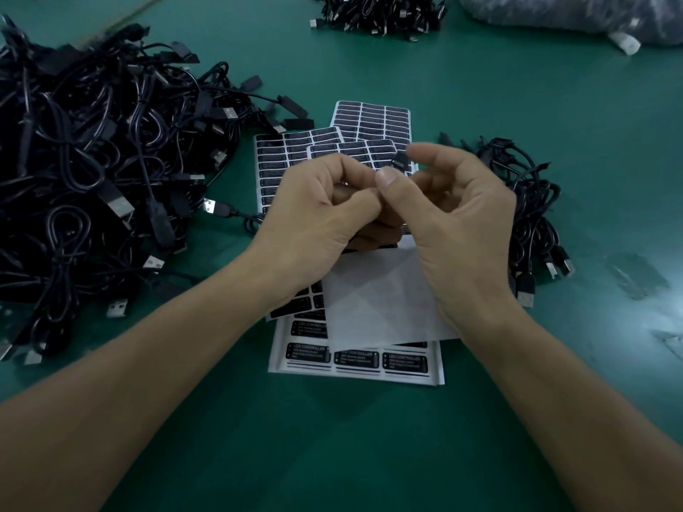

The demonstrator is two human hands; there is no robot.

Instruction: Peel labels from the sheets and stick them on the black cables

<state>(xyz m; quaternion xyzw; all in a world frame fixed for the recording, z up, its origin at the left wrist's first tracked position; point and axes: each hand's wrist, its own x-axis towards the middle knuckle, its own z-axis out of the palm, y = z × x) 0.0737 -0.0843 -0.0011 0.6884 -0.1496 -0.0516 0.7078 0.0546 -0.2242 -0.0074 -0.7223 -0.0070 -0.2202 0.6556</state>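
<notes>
Two bare hands meet over a green bench (369, 437), raised above a fan of label sheets (292, 160) so the work sits close under the eyes. The left hand (325, 205) is curled tight, its fingertips drawn in against the right thumb (386, 179). The right hand (458, 216) is looser, with the forefinger arched up and away and the other fingers half bent. Pinched where the two hands touch is a small black piece (401, 162) (a label or a cable's end, I cannot tell which). It looks like the sticking-on step, though the join itself is hidden.

The sheets overlap directly beneath the hands, probably so the next label is a short reach away. A blank white backing (380, 301) lies over them, and one sheet (354, 360) nearest the person shows a row of black labels.

A big tangled heap of black cables (92, 160) fills the left of the bench, and a cable with a silver plug (210, 206) trails from it towards the left wrist. A smaller bundle (532, 208) lies just right of the right hand, perhaps the finished ones. Another pile (380, 12) sits at the far edge.
</notes>
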